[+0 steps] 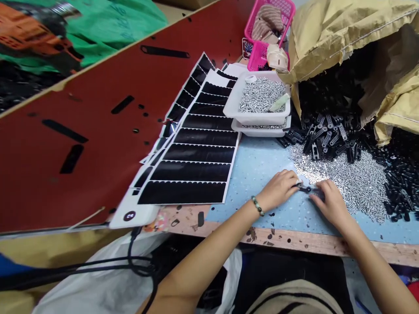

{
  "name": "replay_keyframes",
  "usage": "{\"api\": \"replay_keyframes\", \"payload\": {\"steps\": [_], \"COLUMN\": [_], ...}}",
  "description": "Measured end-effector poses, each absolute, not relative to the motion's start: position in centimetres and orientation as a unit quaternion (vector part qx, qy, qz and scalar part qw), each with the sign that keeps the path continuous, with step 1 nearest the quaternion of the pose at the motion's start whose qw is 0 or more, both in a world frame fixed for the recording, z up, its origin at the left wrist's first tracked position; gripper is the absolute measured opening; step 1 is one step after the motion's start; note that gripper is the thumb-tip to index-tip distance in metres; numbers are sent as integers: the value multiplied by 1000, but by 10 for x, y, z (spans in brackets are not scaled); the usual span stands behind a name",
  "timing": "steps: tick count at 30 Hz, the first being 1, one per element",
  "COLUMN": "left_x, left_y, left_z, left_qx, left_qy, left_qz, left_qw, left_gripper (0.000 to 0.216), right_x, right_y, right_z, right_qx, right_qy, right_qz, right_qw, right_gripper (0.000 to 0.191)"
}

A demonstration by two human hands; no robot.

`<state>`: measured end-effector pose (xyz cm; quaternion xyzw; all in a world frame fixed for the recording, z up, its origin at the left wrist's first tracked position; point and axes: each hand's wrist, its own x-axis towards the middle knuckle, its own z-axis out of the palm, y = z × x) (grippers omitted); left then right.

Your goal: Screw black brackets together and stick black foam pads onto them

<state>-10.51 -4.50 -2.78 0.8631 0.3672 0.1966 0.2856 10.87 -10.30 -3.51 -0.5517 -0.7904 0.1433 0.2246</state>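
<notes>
Between my two hands is a small black plastic part (307,189) with a round dark piece at its middle, held just above the blue mat (262,165). My left hand (280,186), with a beaded bracelet at the wrist, pinches its left end. My right hand (331,201) has thumb and fingers closed on its right end. Just beyond my hands a heap of small silver pins (356,183) and rings spreads over the mat. Black and grey plastic links (327,135) lie behind that heap.
White trays of silver pins (262,96) are stacked behind my left hand. Sheets with black strips (196,157) lie left. A paper sack (343,35) spills black parts at the back right. A red board (81,122) slopes on the left; an orange power tool (29,35) lies beyond.
</notes>
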Motion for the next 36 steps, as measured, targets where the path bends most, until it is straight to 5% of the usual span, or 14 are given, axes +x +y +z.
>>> {"api": "replay_keyframes", "payload": {"steps": [11, 18, 29, 33, 36], "left_x": [-111, -101, -53, -41, -48], "left_y": [-40, -82, -18, -21, -22], "left_z": [-29, -20, -2, 3, 6], "left_qx": [890, 884, 652, 780, 875], "left_qy": [330, 331, 450, 399, 333], "left_qz": [140, 170, 303, 327, 218], "left_qw": [281, 283, 529, 354, 277], "left_gripper": [11, 30, 42, 50, 21], "right_x": [94, 89, 123, 126, 156], "right_y": [-98, -24, -60, -69, -57], "right_z": [-39, -27, -19, -17, -20], "right_qx": [-534, -685, -592, -576, -612], "right_qy": [-790, -684, -557, -609, -634], "right_qz": [156, 21, 313, 319, 288], "right_qw": [258, 251, 491, 442, 375], "right_gripper": [21, 39, 21, 16, 21]}}
